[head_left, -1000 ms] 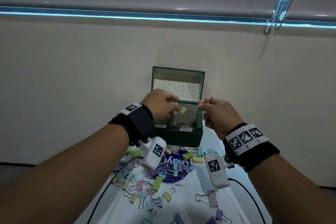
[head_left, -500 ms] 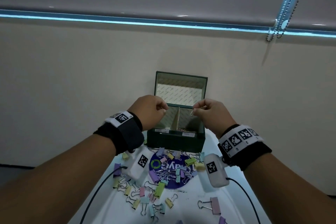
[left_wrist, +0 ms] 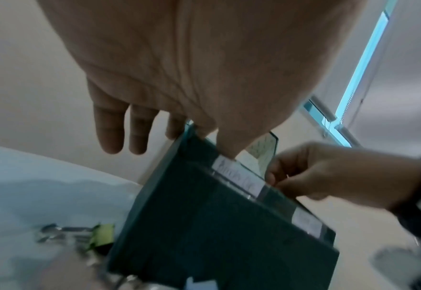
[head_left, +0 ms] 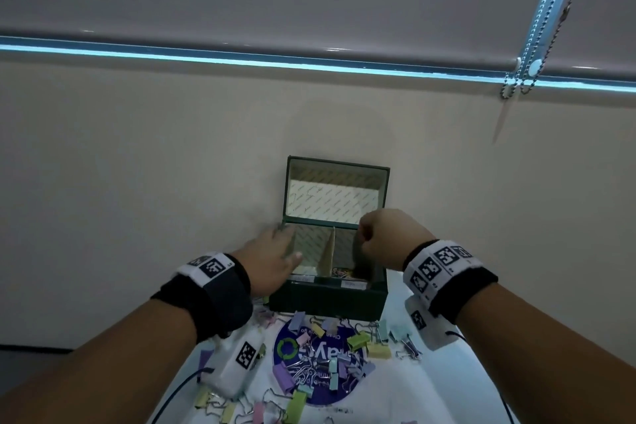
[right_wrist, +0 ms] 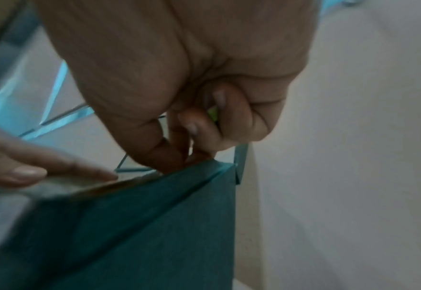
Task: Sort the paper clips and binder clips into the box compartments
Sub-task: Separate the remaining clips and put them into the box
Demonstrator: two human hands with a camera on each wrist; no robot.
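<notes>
- Left hand (head_left: 272, 260) spread over the box's (head_left: 327, 298) left compartment.
- Right hand (head_left: 385, 239) curled, pinching something small and green.
- Many clips (head_left: 358, 342) remain on the table.

One green box (head_left: 328, 296) with two compartments, split by one divider (head_left: 328, 251); two hands; binder clips (head_left: 358, 341) at six o'clock, too many to count.
</notes>
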